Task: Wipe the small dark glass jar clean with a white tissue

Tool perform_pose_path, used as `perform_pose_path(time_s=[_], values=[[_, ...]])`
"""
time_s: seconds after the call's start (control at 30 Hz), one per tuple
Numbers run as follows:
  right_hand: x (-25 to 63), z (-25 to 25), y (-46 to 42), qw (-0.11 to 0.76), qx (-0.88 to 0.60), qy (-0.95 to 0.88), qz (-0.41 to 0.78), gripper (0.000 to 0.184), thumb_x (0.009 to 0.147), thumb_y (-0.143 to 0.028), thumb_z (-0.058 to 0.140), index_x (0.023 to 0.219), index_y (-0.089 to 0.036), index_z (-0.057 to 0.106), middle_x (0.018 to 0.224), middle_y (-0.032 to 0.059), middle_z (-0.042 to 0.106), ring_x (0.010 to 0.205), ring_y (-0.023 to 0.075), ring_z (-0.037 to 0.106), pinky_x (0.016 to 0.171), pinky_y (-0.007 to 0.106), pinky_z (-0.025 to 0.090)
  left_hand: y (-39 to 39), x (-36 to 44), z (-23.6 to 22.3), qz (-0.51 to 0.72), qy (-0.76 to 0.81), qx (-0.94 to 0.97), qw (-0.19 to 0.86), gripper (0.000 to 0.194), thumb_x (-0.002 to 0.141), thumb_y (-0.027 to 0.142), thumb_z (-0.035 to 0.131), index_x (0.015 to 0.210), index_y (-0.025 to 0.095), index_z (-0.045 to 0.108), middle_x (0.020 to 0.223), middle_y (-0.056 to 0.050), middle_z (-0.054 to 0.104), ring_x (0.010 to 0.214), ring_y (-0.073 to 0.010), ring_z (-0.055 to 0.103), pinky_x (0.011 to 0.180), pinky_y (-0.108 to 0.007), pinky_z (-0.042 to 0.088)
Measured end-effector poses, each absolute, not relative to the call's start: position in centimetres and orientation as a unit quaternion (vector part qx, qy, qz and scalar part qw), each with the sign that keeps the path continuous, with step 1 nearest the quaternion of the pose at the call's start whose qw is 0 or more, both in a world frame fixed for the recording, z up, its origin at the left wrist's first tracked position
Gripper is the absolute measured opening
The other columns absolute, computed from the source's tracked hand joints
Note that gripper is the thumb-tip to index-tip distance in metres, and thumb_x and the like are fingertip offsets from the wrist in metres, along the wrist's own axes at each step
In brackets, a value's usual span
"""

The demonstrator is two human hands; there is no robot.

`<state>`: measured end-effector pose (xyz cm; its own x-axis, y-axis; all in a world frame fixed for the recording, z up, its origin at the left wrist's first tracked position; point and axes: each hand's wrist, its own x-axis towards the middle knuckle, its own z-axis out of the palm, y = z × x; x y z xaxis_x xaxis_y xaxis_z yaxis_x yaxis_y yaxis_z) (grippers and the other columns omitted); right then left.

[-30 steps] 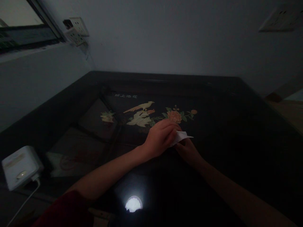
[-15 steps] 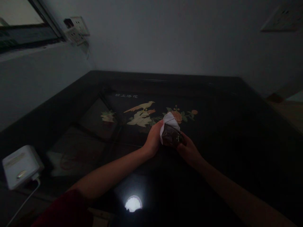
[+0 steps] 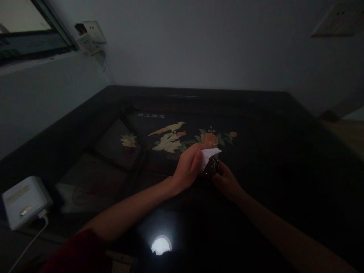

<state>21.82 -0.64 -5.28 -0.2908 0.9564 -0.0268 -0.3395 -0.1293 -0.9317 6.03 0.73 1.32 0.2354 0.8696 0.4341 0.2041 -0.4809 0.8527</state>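
Observation:
Over the dark tabletop, my left hand (image 3: 187,165) is closed round a white tissue or cloth (image 3: 209,153) and presses it against a dark, glossy object (image 3: 212,167). My right hand (image 3: 226,180) grips that object from the right side. It looks brown-black with bright reflections, and its kind is not clear in this dim light. Much of it lies hidden behind the tissue and my fingers. Both hands are close together, just in front of the inlaid flower picture (image 3: 209,139).
The glossy black table (image 3: 256,125) carries an inlaid bird (image 3: 167,129) and flowers. On the left sits a white box-shaped device (image 3: 25,203) with a white cable (image 3: 30,240). A round light reflects near the front. Wall sockets (image 3: 93,32) and a window are at the upper left.
My left hand has moved right and closed over the object, folding the tissue round it. Less of the dark object shows now. My right hand has hardly moved.

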Motion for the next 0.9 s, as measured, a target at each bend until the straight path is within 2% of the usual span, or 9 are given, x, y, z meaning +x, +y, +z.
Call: perform_pose_path(time_s=[0.07, 0.17, 0.27, 0.33, 0.47, 0.57, 0.73, 0.9], values=[[21.8, -5.2, -0.6, 0.482, -0.351, -0.457, 0.66, 0.049, 0.06, -0.044, 0.083, 0.1, -0.024, 0.063, 0.098, 0.0039, 0.07, 0.09, 0.0247, 0.064, 0.084, 0.039, 0.05, 0.9, 5.9, 1.6, 0.462, 0.345, 0.774, 0.261, 0.044, 0.098, 0.039, 0.025, 0.101, 0.016, 0.062, 0.101, -0.012, 0.067, 0.099, -0.0216, 0.061, 0.088, -0.035, 0.046], [22.0, -5.2, -0.5, 0.466, -0.384, -0.495, 0.624, 0.033, 0.063, -0.04, 0.08, 0.087, -0.022, 0.065, 0.085, 0.0025, 0.069, 0.079, 0.022, 0.062, 0.074, 0.035, 0.05, 1.2, 5.7, 2.0, 0.428, 0.297, 0.837, 0.169, 0.037, 0.097, 0.03, 0.028, 0.101, 0.016, 0.062, 0.1, -0.011, 0.068, 0.101, -0.0213, 0.061, 0.095, -0.038, 0.045], [22.2, -5.4, -0.4, 0.476, -0.406, -0.515, 0.586, 0.031, 0.063, -0.036, 0.08, 0.085, -0.022, 0.064, 0.081, 0.0011, 0.067, 0.074, 0.0204, 0.058, 0.07, 0.034, 0.048, 1.3, 5.7, 2.2, 0.409, 0.265, 0.865, 0.118, 0.032, 0.095, 0.025, 0.032, 0.099, 0.015, 0.063, 0.099, -0.011, 0.069, 0.102, -0.0212, 0.061, 0.099, -0.04, 0.044], [22.1, -5.5, -0.3, 0.479, -0.403, -0.511, 0.59, 0.032, 0.063, -0.036, 0.08, 0.086, -0.022, 0.064, 0.081, 0.001, 0.067, 0.075, 0.0204, 0.059, 0.071, 0.034, 0.048, 1.4, 5.7, 2.2, 0.413, 0.263, 0.863, 0.123, 0.032, 0.095, 0.024, 0.033, 0.098, 0.016, 0.063, 0.099, -0.01, 0.069, 0.102, -0.0205, 0.062, 0.1, -0.04, 0.043], [21.8, -5.5, -0.3, 0.477, -0.378, -0.478, 0.633, 0.04, 0.061, -0.038, 0.081, 0.093, -0.022, 0.062, 0.088, 0.0022, 0.069, 0.082, 0.0221, 0.063, 0.078, 0.035, 0.05, 1.4, 5.8, 1.8, 0.449, 0.289, 0.82, 0.208, 0.038, 0.097, 0.029, 0.029, 0.095, 0.017, 0.065, 0.097, -0.009, 0.07, 0.097, -0.0189, 0.063, 0.101, -0.039, 0.042], [21.7, -5.4, -0.3, 0.49, -0.357, -0.46, 0.649, 0.05, 0.061, -0.04, 0.082, 0.103, -0.023, 0.06, 0.098, 0.0034, 0.07, 0.094, 0.0243, 0.065, 0.085, 0.037, 0.05, 1.4, 5.9, 1.3, 0.487, 0.335, 0.748, 0.301, 0.042, 0.097, 0.037, 0.029, 0.092, 0.016, 0.066, 0.096, -0.009, 0.069, 0.095, -0.02, 0.062, 0.094, -0.035, 0.044], [21.8, -5.2, -0.6, 0.482, -0.384, -0.434, 0.657, 0.054, 0.059, -0.043, 0.083, 0.104, -0.025, 0.06, 0.101, 0.0042, 0.069, 0.097, 0.0262, 0.065, 0.09, 0.042, 0.05, 1.3, 6.5, 0.1, 0.551, 0.421, 0.55, 0.466, 0.036, 0.091, 0.043, 0.042, 0.084, 0.016, 0.065, 0.078, -0.003, 0.063, 0.073, -0.0163, 0.056, 0.069, -0.027, 0.045], [21.6, -4.6, -0.6, 0.474, -0.364, -0.44, 0.67, 0.059, 0.058, -0.043, 0.085, 0.107, -0.025, 0.059, 0.104, 0.006, 0.069, 0.097, 0.027, 0.066, 0.094, 0.046, 0.048, 1.4, 7.1, -1.4, 0.578, 0.452, 0.392, 0.556, 0.03, 0.084, 0.043, 0.05, 0.074, 0.017, 0.06, 0.071, 0.0, 0.059, 0.068, -0.0136, 0.052, 0.066, -0.025, 0.043]])
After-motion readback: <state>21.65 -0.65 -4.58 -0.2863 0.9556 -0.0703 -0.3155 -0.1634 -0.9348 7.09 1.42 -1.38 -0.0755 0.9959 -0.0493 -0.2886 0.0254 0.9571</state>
